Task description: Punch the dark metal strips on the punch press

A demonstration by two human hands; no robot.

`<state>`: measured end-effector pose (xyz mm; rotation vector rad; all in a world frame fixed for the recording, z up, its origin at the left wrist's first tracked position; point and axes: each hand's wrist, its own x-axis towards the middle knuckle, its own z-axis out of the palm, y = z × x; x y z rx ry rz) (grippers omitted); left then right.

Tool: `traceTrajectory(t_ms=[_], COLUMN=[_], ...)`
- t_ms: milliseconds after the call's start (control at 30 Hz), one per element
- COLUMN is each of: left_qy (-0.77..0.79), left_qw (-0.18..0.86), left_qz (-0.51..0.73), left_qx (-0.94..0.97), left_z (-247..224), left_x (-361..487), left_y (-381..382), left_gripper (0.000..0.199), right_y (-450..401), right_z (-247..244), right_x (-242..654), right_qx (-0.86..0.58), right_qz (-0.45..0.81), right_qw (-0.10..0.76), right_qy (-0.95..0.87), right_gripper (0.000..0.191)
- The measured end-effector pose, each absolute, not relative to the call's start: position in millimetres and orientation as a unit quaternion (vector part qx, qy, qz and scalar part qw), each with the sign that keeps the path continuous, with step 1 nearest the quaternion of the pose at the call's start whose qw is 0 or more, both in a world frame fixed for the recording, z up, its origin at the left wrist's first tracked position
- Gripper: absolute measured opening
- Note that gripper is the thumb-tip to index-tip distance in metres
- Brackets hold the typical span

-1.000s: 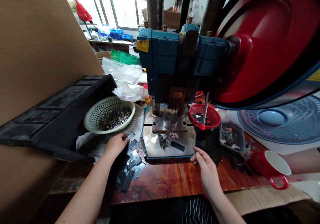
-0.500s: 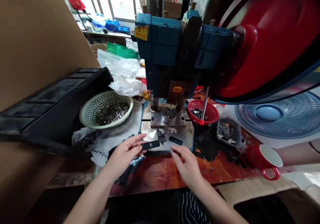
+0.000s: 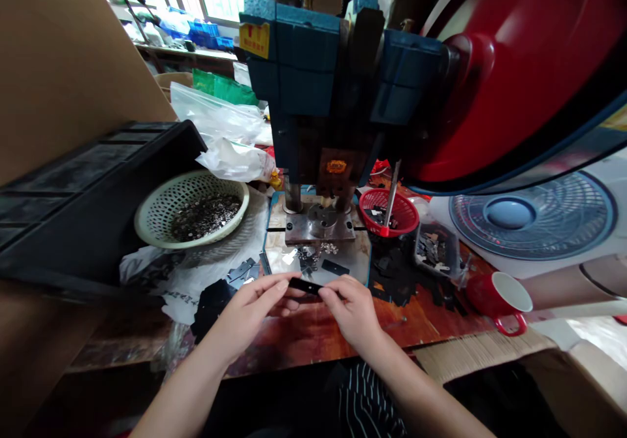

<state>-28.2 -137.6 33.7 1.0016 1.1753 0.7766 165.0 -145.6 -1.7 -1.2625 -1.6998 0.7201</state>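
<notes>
A small black strip [image 3: 304, 286] is held level between both hands in front of the press plate. My left hand [image 3: 259, 304] pinches its left end, and my right hand [image 3: 349, 304] has fingers closed on its right end. Just behind it, another black strip [image 3: 336, 267] lies on the metal base plate [image 3: 360, 255]. Small shiny bits [image 3: 327, 249] and a light metal piece [image 3: 290, 256] are scattered below the steel die block [image 3: 320, 226]. Dark flat pieces [image 3: 215, 301] are piled left of my left hand.
The blue press [image 3: 306, 66] with its red wheel [image 3: 494, 66] towers over the plate. Around it are a pale basket [image 3: 147, 226], red basket [image 3: 414, 219], clear tray [image 3: 453, 262], red mug [image 3: 482, 294], black crate [image 3: 98, 196] and blue fan [image 3: 512, 213].
My right hand has moved in and closed on the right end of the strip that my left hand was holding. The whole view has shifted, with objects appearing further left and higher.
</notes>
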Motion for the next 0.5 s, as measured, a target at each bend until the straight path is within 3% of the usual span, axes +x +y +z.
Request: traceTrajectory(t_ms=[100,233,400,500], left_qy=[0.535,0.548,0.556,0.575], left_qw=[0.631,0.579,0.537,0.458], left_qz=[0.332,0.356,0.353,0.353], left_qx=[0.454,0.487,0.527,0.579], left_z=[27,15,4,6], left_x=[-24,-18,-13,-5], left_y=[-136,-131,-118,-100], left_gripper=[0.050,0.048,0.036,0.029], right_y=[-143,-139,-128,-109], right_z=[1,1,-6,-6], right_x=[164,164,167,171], right_qx=[-0.545,-0.532,-0.529,-0.510], right_qz=[0.409,0.501,0.466,0.406], right_qw=[0.417,0.392,0.427,0.449], right_qy=[-0.602,-0.559,-0.566,-0.611], right_gripper=[0.041,0.047,0.024,0.020])
